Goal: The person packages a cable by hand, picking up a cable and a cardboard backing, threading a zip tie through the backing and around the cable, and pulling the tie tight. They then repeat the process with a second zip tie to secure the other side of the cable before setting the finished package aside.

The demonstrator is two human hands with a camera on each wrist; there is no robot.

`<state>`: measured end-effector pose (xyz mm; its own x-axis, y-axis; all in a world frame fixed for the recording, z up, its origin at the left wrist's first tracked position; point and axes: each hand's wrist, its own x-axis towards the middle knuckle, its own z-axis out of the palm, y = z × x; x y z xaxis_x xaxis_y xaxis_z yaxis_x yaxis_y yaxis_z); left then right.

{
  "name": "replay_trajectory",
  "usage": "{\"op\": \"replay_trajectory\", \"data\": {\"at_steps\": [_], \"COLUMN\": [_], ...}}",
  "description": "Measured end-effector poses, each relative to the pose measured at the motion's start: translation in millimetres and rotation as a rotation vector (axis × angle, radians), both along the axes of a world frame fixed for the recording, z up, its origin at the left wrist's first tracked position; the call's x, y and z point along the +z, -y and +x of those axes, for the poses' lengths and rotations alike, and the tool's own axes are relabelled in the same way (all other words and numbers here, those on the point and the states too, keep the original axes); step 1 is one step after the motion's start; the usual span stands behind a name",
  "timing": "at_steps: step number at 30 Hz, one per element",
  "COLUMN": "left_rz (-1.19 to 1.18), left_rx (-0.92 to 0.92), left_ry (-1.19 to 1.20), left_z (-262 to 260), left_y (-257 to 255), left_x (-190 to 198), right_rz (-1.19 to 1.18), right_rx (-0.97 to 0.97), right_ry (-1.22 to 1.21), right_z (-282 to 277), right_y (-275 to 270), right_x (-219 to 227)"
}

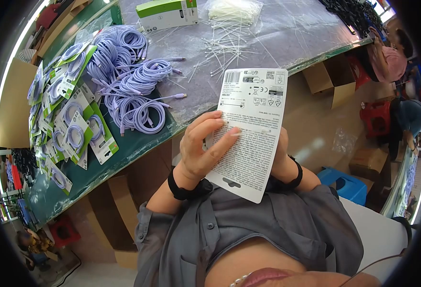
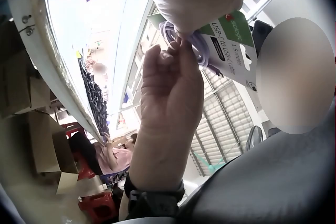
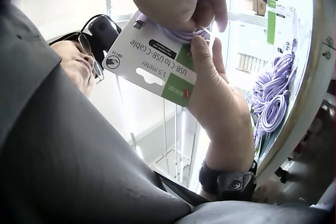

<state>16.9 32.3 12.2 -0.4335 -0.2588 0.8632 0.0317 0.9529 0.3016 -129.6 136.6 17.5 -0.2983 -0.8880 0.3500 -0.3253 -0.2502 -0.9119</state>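
A white card is held up before the chest, its printed back facing the head camera. Its front carries a coiled lilac USB-C cable; a green-and-white label reads "USB-C to USB-C cable". My left hand grips the card by its left side, two fingertips on the printed back near a thin white strip. Behind the card's right edge is my right hand, mostly hidden from the head camera. In the right wrist view its fingers curl at the cable coil on the card's front.
Several finished-looking cable cards lie heaped at the left on the green table mat. Loose lilac cable coils are piled beside them. White plastic ties are strewn at the back near a green-and-white box. Open cartons stand beyond the table edge.
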Motion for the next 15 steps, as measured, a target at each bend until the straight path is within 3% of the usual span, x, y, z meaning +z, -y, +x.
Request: {"op": "replay_trajectory", "data": {"at_steps": [9,12,14,15], "left_rz": [0.007,0.003,0.005,0.009], "left_rx": [-0.013,-0.027,-0.026,-0.024], "left_ry": [-0.011,0.001,-0.003,-0.007], "left_z": [0.6,0.3,-0.2,-0.4], "left_y": [1.0,0.9,0.2,-0.2], "left_x": [1.7,2.3,1.6,1.3], "right_rz": [-0.116,-0.118,0.076,0.076], "right_rx": [-0.036,-0.02,0.025,0.025], "right_ry": [-0.153,-0.131,0.091,0.09], "right_z": [2.6,0.8,0.3,0.6], "right_y": [2.8,1.0,-3.3,-3.3], "right_x": [8.8,4.3,4.4,4.3]}}
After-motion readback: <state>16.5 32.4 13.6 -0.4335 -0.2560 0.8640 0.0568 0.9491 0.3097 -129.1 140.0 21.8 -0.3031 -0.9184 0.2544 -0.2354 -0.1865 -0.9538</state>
